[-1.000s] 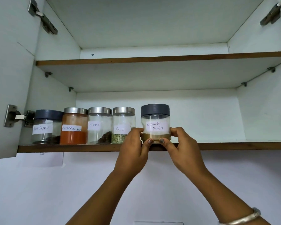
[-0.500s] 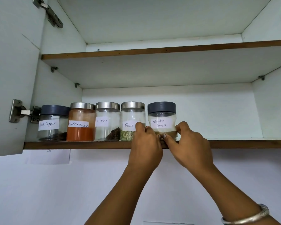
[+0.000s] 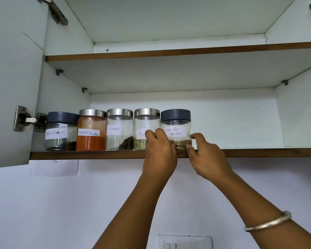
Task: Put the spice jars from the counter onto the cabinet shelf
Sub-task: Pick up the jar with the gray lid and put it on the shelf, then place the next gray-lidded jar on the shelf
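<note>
The open cabinet point(image 3: 169, 24) fills the upper part of the view, its left door point(image 3: 11, 78) swung out and a bare upper shelf point(image 3: 169, 52) running above both hands. The lower shelf point(image 3: 258, 152) passes directly under the fingertips, its brown front edge partly hidden by the two hands. Both forearms reach up from below, the right one wearing a silver bangle point(image 3: 267, 221) well down from the fingers. The left hand point(image 3: 159, 155) and the right hand point(image 3: 207, 157) bracket the coriander powder jar point(image 3: 176, 130), which stands upright on the lower shelf between them, its grey lid above the fingers. The left fingers point(image 3: 158, 136) curl against the jar's left side and the right fingers point(image 3: 198, 138) press its right side, with both thumbs low at the front of its base, so the two hands are closed around the jar. Just beyond the left fingers stands the fennel jar point(image 3: 145, 123), its label half covered by them and its side touching the coriander jar. Farther away on that side, in a tight row, come the cloves jar point(image 3: 119, 130), the red chilli powder jar point(image 3: 91, 130) and the black pepper jar point(image 3: 60, 132). To the outer side of the right fingers the shelf is bare. A wall switch plate point(image 3: 184, 242) sits far below the hands.
</note>
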{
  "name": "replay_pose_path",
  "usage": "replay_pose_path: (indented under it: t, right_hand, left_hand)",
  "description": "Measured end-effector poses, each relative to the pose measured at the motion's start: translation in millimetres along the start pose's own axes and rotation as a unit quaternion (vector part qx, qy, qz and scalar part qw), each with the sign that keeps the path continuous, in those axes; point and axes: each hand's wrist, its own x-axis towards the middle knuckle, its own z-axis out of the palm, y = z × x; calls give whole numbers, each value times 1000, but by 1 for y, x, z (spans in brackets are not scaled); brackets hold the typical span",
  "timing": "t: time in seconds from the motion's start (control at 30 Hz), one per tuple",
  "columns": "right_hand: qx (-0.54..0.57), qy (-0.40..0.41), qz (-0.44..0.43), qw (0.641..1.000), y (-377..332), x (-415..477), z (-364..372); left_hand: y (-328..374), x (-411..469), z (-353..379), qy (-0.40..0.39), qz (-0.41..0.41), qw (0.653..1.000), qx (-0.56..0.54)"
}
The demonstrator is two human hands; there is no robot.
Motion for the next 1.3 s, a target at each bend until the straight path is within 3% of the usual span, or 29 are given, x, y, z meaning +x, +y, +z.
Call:
replay_pose_path:
  t: [0.07, 0.17, 0.33, 0.6, 0.73, 1.03, 1.3]
  right_hand:
    - [-14, 31, 20, 999, -4, -8, 6]
    - [-38, -3, 59, 998, -21, -22, 12]
    - [-64, -27, -28, 997, -47, -60, 24]
    - [-27, -170, -33, 985, -96, -138, 41]
    - [-11, -191, -33, 981, -124, -186, 53]
    - [32, -325, -10, 945, -156, -308, 105]
    - [38, -440, -7, 897, -148, -367, 190]
  left_hand:
    - [-1, -3, -5, -18, 3, 1000, -13]
    - [-4, -14, -15, -71, 26, 997, -23]
    - [-17, -59, -32, -191, 65, 979, 33]
    - [-58, -138, -86, -258, 8, 965, 50]
    - [-80, -181, -119, -312, -17, 949, 51]
    - [-146, -289, -162, -473, -99, 873, 61]
    - [-205, -370, -141, -530, -202, 822, 56]
